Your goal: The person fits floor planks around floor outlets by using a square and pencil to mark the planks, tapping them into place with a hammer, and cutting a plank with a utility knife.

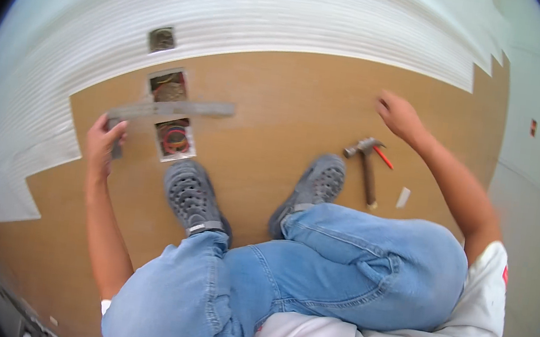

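My left hand (103,141) is closed round the stock of a metal try square (203,108). Its blade stretches to the right across the strip between two square box openings with wires, an upper opening (167,86) and a lower opening (175,138). My right hand (398,115) is well to the right, held over the brown board (279,95) with the fingers curled in; whatever they might hold is hidden. Nearer to me than that hand, a claw hammer (368,170) with a wooden handle lies on the board, and a thin red stick (384,157) sits beside its head.
White ribbed sheeting (288,22) with stepped edges borders the board's far side, and another box opening (162,39) is cut in it. A small white strip (403,198) lies right of the hammer. My grey clogs (196,193) are close to the lower opening.
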`<action>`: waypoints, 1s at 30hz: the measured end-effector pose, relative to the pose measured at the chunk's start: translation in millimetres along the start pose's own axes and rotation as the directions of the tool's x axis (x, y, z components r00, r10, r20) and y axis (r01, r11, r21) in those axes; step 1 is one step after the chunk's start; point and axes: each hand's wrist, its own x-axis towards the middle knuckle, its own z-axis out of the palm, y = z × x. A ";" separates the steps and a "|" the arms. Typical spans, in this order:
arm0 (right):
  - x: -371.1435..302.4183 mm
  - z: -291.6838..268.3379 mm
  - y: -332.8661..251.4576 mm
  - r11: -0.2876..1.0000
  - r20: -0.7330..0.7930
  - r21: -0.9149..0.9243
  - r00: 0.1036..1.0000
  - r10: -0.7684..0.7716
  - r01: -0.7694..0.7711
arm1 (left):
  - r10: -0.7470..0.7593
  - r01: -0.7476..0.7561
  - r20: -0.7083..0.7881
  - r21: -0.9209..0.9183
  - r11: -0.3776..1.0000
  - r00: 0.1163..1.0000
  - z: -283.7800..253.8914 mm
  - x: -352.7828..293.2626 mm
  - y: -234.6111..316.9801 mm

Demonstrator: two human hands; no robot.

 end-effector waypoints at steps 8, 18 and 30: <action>-166.8 144.5 112.5 0.981 -0.166 0.003 0.967 0.192 -0.195 | 0.475 -0.336 0.107 0.838 0.429 0.873 -3.2 72.6 26.4; -200.5 163.8 171.5 0.835 -0.063 -0.094 0.840 0.539 -0.542 | 0.802 -0.599 0.259 0.787 0.148 0.538 61.4 129.5 16.4; -123.1 -29.4 -52.4 0.968 -0.076 -0.026 0.966 0.245 -0.248 | 0.812 -0.621 0.254 0.767 0.162 0.525 90.0 139.0 3.4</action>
